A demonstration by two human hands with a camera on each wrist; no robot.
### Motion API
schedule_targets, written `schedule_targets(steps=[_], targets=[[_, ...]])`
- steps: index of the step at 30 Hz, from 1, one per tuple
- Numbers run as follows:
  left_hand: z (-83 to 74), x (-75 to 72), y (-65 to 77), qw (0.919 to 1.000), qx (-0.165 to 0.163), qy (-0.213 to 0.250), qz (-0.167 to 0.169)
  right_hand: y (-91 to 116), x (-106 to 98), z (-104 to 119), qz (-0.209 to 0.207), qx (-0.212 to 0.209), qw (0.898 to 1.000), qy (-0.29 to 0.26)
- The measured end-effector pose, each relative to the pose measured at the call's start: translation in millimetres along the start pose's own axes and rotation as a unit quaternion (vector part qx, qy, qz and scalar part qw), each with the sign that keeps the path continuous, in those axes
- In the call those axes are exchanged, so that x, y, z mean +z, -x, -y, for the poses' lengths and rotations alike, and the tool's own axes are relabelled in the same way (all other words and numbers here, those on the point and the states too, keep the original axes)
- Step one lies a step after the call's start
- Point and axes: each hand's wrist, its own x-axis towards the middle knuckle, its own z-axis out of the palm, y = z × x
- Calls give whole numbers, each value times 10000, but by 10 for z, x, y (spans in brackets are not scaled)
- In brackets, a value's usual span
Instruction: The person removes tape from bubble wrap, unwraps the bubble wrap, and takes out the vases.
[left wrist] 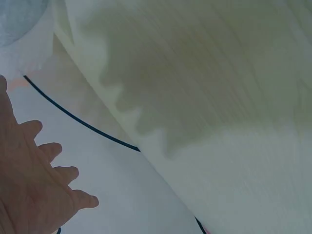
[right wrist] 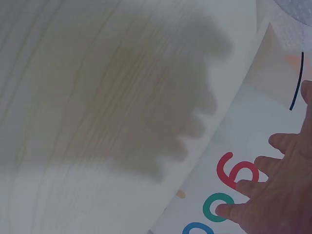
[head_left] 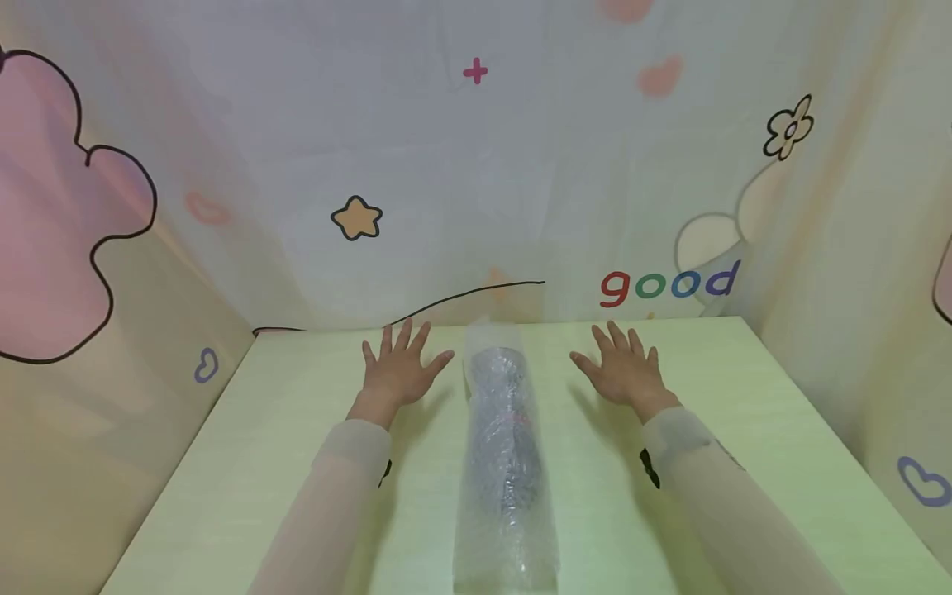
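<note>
From the left, a pale sleeve (head_left: 327,496) reaches across the wood-grain table (head_left: 238,496), ending in the left hand (head_left: 400,368), its fingers straight and fanned towards the far edge, holding nothing. Its shadow (left wrist: 161,87) falls apart from it on the tabletop, so it hovers. For handling the bundle, the sound way would be to bring both palms inward evenly and support the filled middle, since the loose wrap at the ends would probably fold or slip under a pinch. That bubble-wrapped bundle (head_left: 509,463) lies lengthwise down the table's middle, from the far edge towards the near one, its dark contents blurred by the film. It sits just to the right of the left thumb, touching neither hand, most of its length nearer the near edge than the fingers are. Next comes the right hand (head_left: 625,368), likewise splayed and bare of any load, its thumb pointing at the bundle across a narrow gap, near the far right corner, with the printed word "good" (head_left: 669,283) on the cloth backdrop (head_left: 476,182) beyond.
</note>
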Motion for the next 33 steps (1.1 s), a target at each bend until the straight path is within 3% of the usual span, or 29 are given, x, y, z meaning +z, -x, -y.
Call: schedule_targets(steps=[9, 14, 23, 33], targets=[[-19, -50, 89, 9998, 112, 52, -146, 71, -25, 11, 4, -131, 9996, -265], [-84, -64, 184, 9994, 283, 196, -92, 124, -24, 54, -58, -574, 9968, -554], [-256, -56, 350, 9977, 605, 315, -6, 282, 19, 186, 249, -1472, 9744, -1682], [-397, 18, 570, 9929, 1103, 378, -237, 577, 58, 292, 576, -1709, 9557, -2325]])
